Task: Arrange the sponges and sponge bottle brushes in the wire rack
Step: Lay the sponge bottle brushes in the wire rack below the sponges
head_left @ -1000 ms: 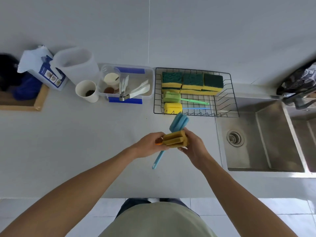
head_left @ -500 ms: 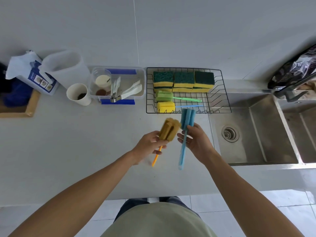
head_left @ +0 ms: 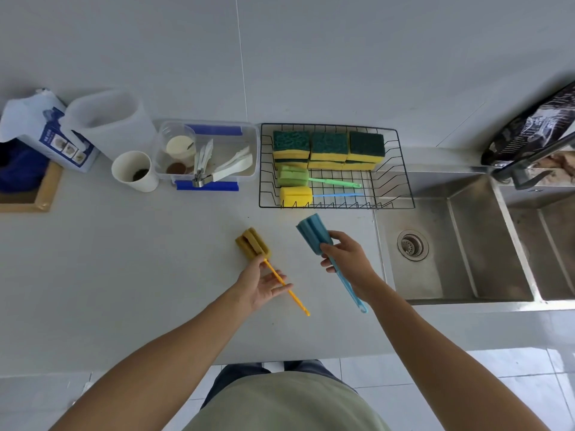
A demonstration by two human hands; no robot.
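Note:
The black wire rack (head_left: 401, 169) stands on the counter beside the sink. Along its back lie three green-and-yellow sponges (head_left: 329, 146). In front of them rest a green bottle brush (head_left: 294, 177) and a yellow bottle brush (head_left: 295, 196), handles pointing right. My right hand (head_left: 350, 262) grips a blue sponge bottle brush (head_left: 312, 233) just below its head, held above the counter in front of the rack. My left hand (head_left: 259, 283) loosely holds the thin handle of an orange bottle brush (head_left: 252, 243); its fingers are stretched out and the head is down at the counter.
A steel sink (head_left: 460, 244) with a drain lies right of the rack, a tap (head_left: 525, 169) above it. Left of the rack stand a clear plastic box of utensils (head_left: 249, 141), a paper cup (head_left: 133, 171), a white jug (head_left: 109, 122) and a blue-and-white packet (head_left: 46, 129).
The two brushes were together in both hands; now they are apart. My left hand lowered the orange brush leftward to the counter, and my right hand tilted the blue brush towards the rack.

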